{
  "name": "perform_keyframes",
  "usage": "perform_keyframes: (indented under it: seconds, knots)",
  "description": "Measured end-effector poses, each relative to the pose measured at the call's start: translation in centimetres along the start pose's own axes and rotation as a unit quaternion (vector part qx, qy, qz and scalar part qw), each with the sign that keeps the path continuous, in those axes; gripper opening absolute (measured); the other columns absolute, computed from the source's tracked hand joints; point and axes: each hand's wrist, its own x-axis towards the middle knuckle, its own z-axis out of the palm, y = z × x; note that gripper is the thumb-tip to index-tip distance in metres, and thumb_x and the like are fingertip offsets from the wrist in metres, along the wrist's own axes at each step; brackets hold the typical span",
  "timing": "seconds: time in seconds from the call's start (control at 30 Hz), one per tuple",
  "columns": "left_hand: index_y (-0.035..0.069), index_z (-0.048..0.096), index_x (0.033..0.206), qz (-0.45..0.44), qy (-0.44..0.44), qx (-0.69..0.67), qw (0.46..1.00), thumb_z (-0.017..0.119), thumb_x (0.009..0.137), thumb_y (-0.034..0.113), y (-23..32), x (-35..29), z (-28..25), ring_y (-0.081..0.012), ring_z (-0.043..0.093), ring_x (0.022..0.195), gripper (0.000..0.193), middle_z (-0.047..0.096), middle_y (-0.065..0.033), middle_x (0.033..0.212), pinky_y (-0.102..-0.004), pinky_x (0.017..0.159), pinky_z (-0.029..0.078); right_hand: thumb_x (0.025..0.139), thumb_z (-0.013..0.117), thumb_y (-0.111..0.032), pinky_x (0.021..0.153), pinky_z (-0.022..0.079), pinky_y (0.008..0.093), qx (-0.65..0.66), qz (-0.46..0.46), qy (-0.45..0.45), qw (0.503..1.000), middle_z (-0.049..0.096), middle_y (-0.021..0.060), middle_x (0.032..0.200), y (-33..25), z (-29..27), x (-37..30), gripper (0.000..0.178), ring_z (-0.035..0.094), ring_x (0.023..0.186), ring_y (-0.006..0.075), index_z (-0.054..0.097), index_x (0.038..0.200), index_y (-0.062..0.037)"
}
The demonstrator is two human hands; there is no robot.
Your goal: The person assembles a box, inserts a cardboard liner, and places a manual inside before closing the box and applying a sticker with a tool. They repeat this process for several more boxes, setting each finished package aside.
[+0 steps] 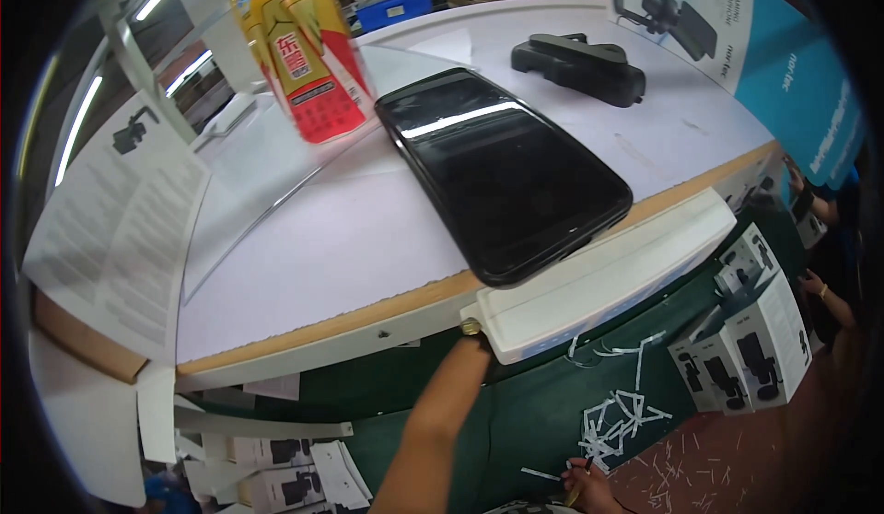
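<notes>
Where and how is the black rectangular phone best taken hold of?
Probably by the long sides of the black rectangular phone, near its closer end, coming from the front: it lies screen-up, and that end appears to project past the white shelf's tan edge.

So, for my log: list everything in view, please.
Shelf: one, white, centre
Phone: one, black, shelf centre
Drink container: one, yellow-red, shelf left
Device: one, black, shelf back
Box: one, blue-white, upper right
Sheet: one, white, left
Bin: one, blue, background
Fixture: one, white, shelf front
Table: one, green, below
Paper strips: many, white, table
Printed packaging: several, white, lower sides
Co-worker arms: at least two, right edge
Left forearm: one, bare, lower centre, hand hidden
Right hand: one, bare, lower edge
</notes>
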Motion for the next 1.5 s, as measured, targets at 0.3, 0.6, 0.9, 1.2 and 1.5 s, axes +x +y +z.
perform_keyframes:
  seconds: [0.3, 0.6, 0.9, 1.2, 1.5]
  knots:
    - [0.008, 0.065, 0.134, -0.306, -0.222, 0.136, 0.916, 0.058, 0.093, 0.015, -22.4, -17.2, -10.9, -0.038, 0.058, 0.129, 0.042, 0.066, -0.0205, 0.132, -0.0584, 0.114, 0.039, 0.105, 0.064, -0.022, 0.065, 0.05, 0.0253, -0.17, -0.108, -0.12, 0.972, 0.071, 0.0054, 0.091, 1.6, -4.4, 7.7, 0.024, 0.061, 0.073, 0.0114, 0.065, 0.123, -0.006]
    - [0.016, 0.073, 0.124, 0.043, 0.007, 0.096, 0.994, 0.054, 0.077, -0.004, -1.7, -31.7, -20.6, -0.0371, 0.056, 0.13, 0.055, 0.067, -0.0105, 0.132, -0.0608, 0.12, 0.03, 0.089, 0.078, -0.01, 0.086, 0.05, 0.0272, -0.287, -0.434, -0.174, 0.836, 0.064, 0.005, 0.12, -5.8, 12.8, 1.4, 0.052, 0.062, 0.101, 0.0114, 0.057, 0.135, -0.0043]
    - [0.0, 0.053, 0.147, -0.345, 0.306, -0.407, 0.789, 0.06, 0.094, 0.001, 8.6, -47.7, -9.6, -0.0313, 0.049, 0.14, 0.054, 0.052, -0.0171, 0.152, -0.0482, 0.123, 0.028, 0.086, 0.079, -0.013, 0.111, 0.043, 0.0392, -0.375, -0.435, -0.193, 0.796, 0.057, 0.0148, 0.136, 5.3, 13.3, 1.0, 0.063, 0.055, 0.128, 0.0266, 0.052, 0.142, 0.0004]
    - [-0.005, 0.048, 0.147, -0.416, 0.233, -0.58, 0.66, 0.066, 0.1, 0.015, 10.3, -44.9, -6.3, -0.0237, 0.051, 0.133, 0.055, 0.055, -0.0153, 0.146, -0.037, 0.113, 0.04, 0.086, 0.078, -0.018, 0.105, 0.048, 0.0431, -0.471, -0.493, -0.136, 0.719, 0.06, 0.0221, 0.131, 5.1, 14.2, -1.6, 0.062, 0.06, 0.123, 0.0351, 0.054, 0.138, 0.0042]
    - [-0.005, 0.047, 0.148, -0.33, 0.038, -0.649, 0.685, 0.08, 0.089, 0.026, -1.7, -46.4, -6.9, -0.0296, 0.054, 0.134, 0.075, 0.056, -0.0197, 0.144, -0.045, 0.107, 0.047, 0.088, 0.077, -0.018, 0.096, 0.05, 0.0388, -0.312, -0.441, -0.121, 0.833, 0.061, 0.016, 0.122, 5.5, 10.6, 1.7, 0.053, 0.062, 0.108, 0.027, 0.055, 0.132, 0.0026]
